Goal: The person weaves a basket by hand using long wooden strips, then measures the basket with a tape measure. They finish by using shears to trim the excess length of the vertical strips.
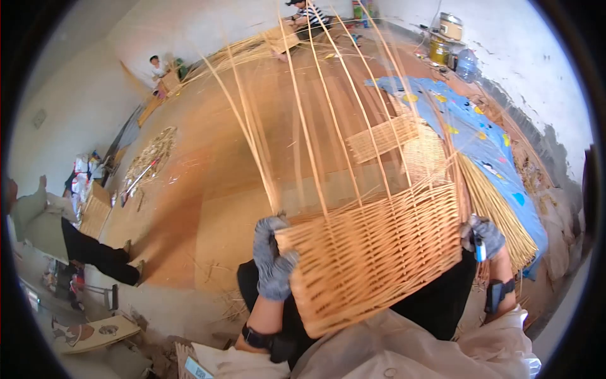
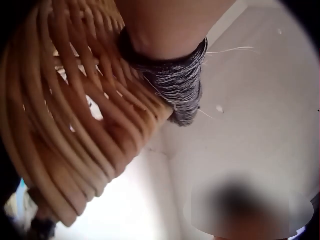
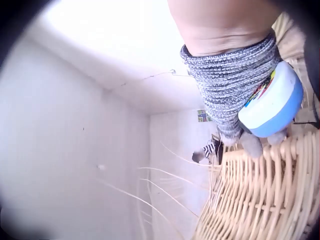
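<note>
A woven wicker panel lies tilted across the person's lap, with long bare stakes rising from its far edge. At its left edge the gloved left hand grips it, thumb in front. In the left wrist view the grey glove meets the panel's edge, and the fingers are mostly hidden. On the opposite side the gloved right hand holds the right edge. A blue-and-white rounded object sits against the right palm, its fingertips at the weave.
Bundled rods and a blue patterned sheet lie to the right, near other woven pieces. Two people sit working at the back. Someone in black trousers is at the left. Scraps are heaped on the floor.
</note>
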Motion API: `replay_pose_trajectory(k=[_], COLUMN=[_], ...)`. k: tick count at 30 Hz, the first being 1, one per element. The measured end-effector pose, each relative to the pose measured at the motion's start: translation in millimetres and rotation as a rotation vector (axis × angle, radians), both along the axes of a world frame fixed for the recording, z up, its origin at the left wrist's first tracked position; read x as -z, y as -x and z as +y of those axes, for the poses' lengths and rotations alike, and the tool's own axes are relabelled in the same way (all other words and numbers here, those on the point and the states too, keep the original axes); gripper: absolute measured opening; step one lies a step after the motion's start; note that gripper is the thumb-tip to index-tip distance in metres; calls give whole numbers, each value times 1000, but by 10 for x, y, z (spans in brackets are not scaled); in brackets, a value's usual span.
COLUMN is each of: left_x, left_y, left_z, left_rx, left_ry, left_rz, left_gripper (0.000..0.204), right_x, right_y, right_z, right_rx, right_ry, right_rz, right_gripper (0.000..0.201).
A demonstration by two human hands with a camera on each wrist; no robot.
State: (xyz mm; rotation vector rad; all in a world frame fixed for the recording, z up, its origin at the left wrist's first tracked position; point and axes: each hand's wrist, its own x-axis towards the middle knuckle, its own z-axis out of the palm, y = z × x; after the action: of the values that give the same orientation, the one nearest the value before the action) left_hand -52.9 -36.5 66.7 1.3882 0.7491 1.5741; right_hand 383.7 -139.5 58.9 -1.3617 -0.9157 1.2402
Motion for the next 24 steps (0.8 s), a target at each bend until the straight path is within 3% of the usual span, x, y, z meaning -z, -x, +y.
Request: replay_pose_trajectory(k=[1, 4, 5, 8, 10, 12, 13, 16, 17, 20, 22, 24], left_x=[149, 479, 562, 824, 803, 709, 690, 837, 896, 722, 732, 714], left_y=[120, 376, 508, 421, 395, 393, 358, 349, 343, 488, 498, 505], left_z=[86, 206, 184, 161, 199, 164, 137, 127, 156, 370, 457, 526], left_rx=[2, 82, 120, 58, 58, -5, -35, -169, -164, 119, 81, 64], left_ry=[75, 10, 47, 144, 133, 151, 115, 89, 151, 578, 658, 728], left_rz=[-86, -179, 12, 69, 164, 360, 342, 656, 529, -36, 15, 69], left_gripper=[51, 48, 43, 38, 34, 35, 35, 33, 27, 24, 23, 24], right_x=[-64, 89, 181, 451, 547, 745, 803, 804, 801, 526, 342, 96], right_y=[54, 296, 310, 285, 296, 311, 333, 494, 484, 965, 1265, 1604], right_z=[-40, -206, -280, -415, -418, -350, -312, -256, -224, -30, 96, 337], right_rx=[4, 7, -2, 67, 129, 93, 68, 178, 159, 431, 200, -52], right_ry=[9, -11, 13, 70, 90, -95, -188, -127, -15, -513, -301, 2], right_rz=[-32, -36, -62, -68, -126, -506, -691, -571, -570, -1162, -1161, -1374], right_gripper=[40, 43, 44, 35, 32, 30, 30, 26, 21, 19, 17, 18])
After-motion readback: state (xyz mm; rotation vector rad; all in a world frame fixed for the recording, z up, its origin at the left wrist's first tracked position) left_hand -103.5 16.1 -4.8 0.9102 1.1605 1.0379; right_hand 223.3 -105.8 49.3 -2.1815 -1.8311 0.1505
